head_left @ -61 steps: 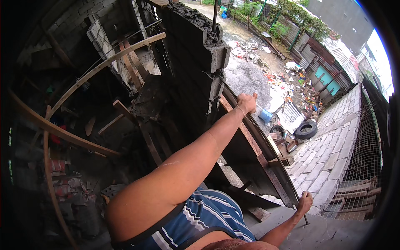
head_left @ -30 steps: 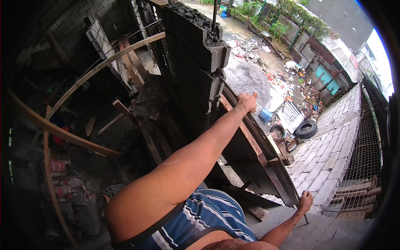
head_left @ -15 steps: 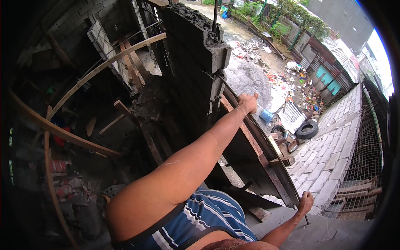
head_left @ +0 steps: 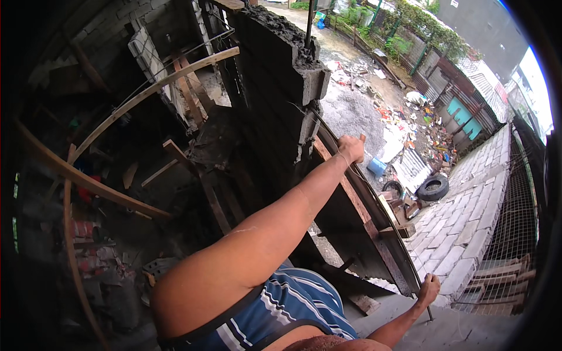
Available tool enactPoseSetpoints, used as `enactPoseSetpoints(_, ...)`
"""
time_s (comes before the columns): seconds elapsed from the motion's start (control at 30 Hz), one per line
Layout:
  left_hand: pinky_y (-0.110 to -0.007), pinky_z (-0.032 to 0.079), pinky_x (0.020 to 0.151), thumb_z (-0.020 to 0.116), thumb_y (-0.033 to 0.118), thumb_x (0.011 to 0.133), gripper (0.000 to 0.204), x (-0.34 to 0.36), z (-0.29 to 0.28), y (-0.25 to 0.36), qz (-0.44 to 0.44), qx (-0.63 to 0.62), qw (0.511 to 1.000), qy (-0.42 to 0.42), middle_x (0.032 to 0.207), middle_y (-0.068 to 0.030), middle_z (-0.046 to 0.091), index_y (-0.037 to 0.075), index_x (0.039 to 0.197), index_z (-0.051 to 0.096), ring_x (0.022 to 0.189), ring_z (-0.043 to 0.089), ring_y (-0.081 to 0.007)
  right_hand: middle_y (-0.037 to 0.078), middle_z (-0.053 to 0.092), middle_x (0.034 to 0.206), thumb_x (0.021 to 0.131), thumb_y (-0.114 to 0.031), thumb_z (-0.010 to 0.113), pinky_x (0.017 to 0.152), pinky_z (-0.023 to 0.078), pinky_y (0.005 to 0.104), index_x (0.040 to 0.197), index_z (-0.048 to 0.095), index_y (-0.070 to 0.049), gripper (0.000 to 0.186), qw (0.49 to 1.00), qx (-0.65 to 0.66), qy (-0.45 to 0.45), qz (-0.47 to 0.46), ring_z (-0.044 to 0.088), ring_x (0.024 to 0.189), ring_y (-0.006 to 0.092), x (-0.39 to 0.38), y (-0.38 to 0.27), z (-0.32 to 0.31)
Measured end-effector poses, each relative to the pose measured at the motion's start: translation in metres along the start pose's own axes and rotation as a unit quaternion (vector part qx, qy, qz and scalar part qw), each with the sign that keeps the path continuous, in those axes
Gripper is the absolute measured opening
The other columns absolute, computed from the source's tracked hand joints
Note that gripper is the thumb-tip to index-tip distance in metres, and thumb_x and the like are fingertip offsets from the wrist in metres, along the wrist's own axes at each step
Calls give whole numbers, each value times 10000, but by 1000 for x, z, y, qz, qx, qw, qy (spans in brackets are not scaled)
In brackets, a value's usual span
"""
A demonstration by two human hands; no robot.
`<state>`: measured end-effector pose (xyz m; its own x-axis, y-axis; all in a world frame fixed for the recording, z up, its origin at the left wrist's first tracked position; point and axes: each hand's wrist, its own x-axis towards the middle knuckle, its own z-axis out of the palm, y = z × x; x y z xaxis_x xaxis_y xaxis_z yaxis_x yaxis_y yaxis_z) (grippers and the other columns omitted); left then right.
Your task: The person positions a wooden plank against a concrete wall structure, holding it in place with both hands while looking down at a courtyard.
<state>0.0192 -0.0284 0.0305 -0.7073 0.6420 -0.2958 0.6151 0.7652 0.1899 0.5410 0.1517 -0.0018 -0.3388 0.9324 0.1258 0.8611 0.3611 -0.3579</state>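
My left hand (head_left: 351,150) is closed in a fist with the thumb up, at the upper edge of a long dark panel (head_left: 357,240) with wooden strips along it. A thin wire or string shows by its wrist. What the fingers hold, if anything, is hidden. Lower right, my right hand (head_left: 430,289) is also closed, at the panel's near end. A thin dark rod (head_left: 430,313) sticks out just below it; whether the fingers grip it I cannot tell. A reddish-brown wooden beam (head_left: 353,196) runs along the panel under my left forearm.
A rough concrete wall (head_left: 307,67) rises ahead. On the left lies a dim space with curved-looking wooden boards (head_left: 152,88) and rubble. Beyond the panel are gravel (head_left: 351,114), litter, a blue container (head_left: 376,167), tyres (head_left: 433,188) and a block wall (head_left: 459,225).
The view has shifted slightly, so the scene sits a little further right and lower. Both hands keep nearly the same places along the panel and stay closed.
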Motion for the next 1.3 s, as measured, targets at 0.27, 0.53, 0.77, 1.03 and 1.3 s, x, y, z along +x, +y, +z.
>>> enactPoseSetpoints(0.27, -349, 529, 821, 667, 231, 746, 363, 2, 1, -1, 8, -2, 1000, -1, 1099, -96, 694, 116, 1088, 709, 1043, 662, -239, 208, 632, 734, 826, -292, 521, 666, 441, 452, 797, 630, 38, 349, 1000, 2, -3, -5, 591, 654, 329, 6, 13, 7)
enactPoseSetpoints(0.53, -355, 528, 823, 649, 227, 759, 363, 4, 3, 2, 4, -3, 1000, -2, 1103, -93, 693, 109, 1099, 703, 1049, 660, -237, 198, 634, 723, 837, -282, 521, 679, 440, 452, 809, 640, 32, 337, 1000, -12, 3, -16, 595, 675, 333, 4, 13, 5)
enactPoseSetpoints(0.77, -393, 549, 775, 694, 202, 660, 324, 17, 15, 1, 13, -15, 999, 40, 1008, -120, 714, 108, 966, 748, 970, 686, -276, 199, 629, 721, 840, -277, 519, 672, 430, 456, 781, 629, 35, 336, 1000, -9, -4, 3, 588, 667, 332, -2, 2, -2)
enactPoseSetpoints(1.03, -387, 542, 802, 688, 200, 669, 337, 8, 10, -2, 7, -22, 998, 50, 1039, -142, 703, 92, 983, 742, 1003, 672, -289, 190, 626, 718, 844, -276, 523, 669, 434, 440, 808, 630, 35, 331, 1000, -2, -13, 11, 585, 664, 321, 0, -1, 1)
enactPoseSetpoints(1.3, -383, 544, 794, 690, 197, 666, 321, 12, 14, -3, 12, -25, 998, 62, 1015, -136, 710, 102, 967, 747, 979, 681, -283, 192, 630, 728, 837, -282, 523, 677, 436, 440, 815, 634, 39, 341, 1000, 1, -12, 9, 586, 674, 318, 0, -2, -1)
